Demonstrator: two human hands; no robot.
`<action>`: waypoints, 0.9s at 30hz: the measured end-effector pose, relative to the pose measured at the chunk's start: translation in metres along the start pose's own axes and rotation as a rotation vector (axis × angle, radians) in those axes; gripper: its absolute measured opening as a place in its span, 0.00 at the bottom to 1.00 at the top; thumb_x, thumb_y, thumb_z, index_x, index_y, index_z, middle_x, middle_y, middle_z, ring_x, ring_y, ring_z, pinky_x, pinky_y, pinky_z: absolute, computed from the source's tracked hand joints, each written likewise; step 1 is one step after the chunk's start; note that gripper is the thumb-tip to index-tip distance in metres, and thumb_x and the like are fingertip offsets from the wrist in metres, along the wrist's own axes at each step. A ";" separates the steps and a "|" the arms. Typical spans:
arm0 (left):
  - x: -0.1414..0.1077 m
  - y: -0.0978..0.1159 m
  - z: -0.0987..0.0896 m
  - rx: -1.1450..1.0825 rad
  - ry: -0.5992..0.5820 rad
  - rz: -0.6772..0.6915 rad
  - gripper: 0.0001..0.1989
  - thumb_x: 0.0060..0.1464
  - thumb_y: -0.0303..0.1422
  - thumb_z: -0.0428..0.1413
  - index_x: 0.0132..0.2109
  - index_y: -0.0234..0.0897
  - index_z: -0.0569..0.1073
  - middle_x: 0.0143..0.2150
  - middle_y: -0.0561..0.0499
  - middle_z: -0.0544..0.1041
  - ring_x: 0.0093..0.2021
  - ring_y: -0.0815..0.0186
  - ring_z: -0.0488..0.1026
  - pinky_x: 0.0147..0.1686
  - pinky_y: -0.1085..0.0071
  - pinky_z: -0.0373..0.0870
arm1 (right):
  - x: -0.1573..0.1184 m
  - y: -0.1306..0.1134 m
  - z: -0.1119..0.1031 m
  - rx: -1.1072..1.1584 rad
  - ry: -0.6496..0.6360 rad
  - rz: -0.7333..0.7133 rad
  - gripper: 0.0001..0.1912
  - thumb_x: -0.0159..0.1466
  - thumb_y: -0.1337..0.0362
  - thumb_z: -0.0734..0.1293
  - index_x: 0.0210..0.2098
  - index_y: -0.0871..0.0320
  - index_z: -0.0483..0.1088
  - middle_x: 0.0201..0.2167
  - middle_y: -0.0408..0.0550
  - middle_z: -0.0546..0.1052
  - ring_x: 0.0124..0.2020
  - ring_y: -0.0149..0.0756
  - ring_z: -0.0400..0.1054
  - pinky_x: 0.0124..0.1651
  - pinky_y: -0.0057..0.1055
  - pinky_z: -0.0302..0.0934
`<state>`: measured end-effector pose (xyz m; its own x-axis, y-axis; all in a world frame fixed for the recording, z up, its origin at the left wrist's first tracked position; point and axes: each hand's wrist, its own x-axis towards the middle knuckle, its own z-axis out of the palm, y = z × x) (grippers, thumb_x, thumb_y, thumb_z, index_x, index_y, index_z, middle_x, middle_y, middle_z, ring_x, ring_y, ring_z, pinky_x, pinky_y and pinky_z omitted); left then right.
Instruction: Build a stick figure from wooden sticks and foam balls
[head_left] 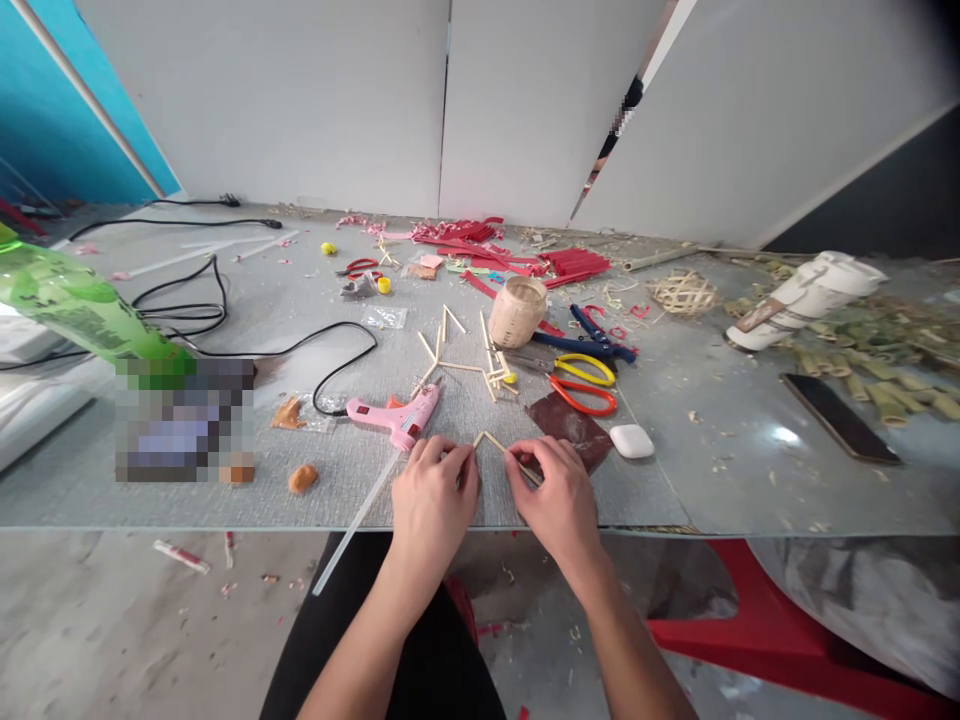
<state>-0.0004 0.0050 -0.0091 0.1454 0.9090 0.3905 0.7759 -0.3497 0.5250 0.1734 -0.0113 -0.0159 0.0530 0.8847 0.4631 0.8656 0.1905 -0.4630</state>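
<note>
Two thin bamboo sticks [494,441] meet end to end in a V that points away from me at the table's front. My left hand [433,492] pinches the left stick between thumb and fingers. The right stick is pinched by my right hand [556,490], and its near end runs under the fingers. Just left of my left hand lies a pink glue gun [391,417], with a long clear glue stick [356,522] jutting from its back past the table edge. Beyond the hands, several more bamboo sticks [460,367] lie in angled shapes. A brown square sheet [574,428] touches my right hand's far side.
Scissors with orange and yellow handles [583,396], blue-handled pliers [585,346] and a bamboo cup [517,312] stand behind. At right are a white case [631,441], a phone [840,418] and bamboo pieces [892,400]. A green bottle [90,310] and black cord [330,370] occupy the left.
</note>
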 end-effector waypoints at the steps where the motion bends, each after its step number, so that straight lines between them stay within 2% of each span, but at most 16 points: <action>1: 0.000 0.000 0.000 0.003 0.001 0.002 0.08 0.65 0.29 0.59 0.41 0.42 0.84 0.38 0.49 0.79 0.41 0.61 0.75 0.32 0.71 0.66 | 0.000 0.000 0.000 0.002 -0.001 0.001 0.04 0.70 0.66 0.66 0.37 0.54 0.72 0.33 0.48 0.77 0.38 0.43 0.69 0.44 0.40 0.62; 27: 0.000 -0.001 0.001 -0.007 0.010 -0.003 0.09 0.65 0.30 0.58 0.42 0.42 0.84 0.38 0.47 0.80 0.41 0.60 0.76 0.33 0.71 0.68 | 0.000 -0.001 0.000 -0.015 -0.001 -0.010 0.04 0.70 0.66 0.66 0.37 0.53 0.72 0.34 0.48 0.78 0.38 0.44 0.69 0.45 0.40 0.63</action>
<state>-0.0006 0.0055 -0.0101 0.1368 0.9077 0.3966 0.7723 -0.3485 0.5311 0.1732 -0.0118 -0.0154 0.0439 0.8832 0.4670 0.8734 0.1930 -0.4471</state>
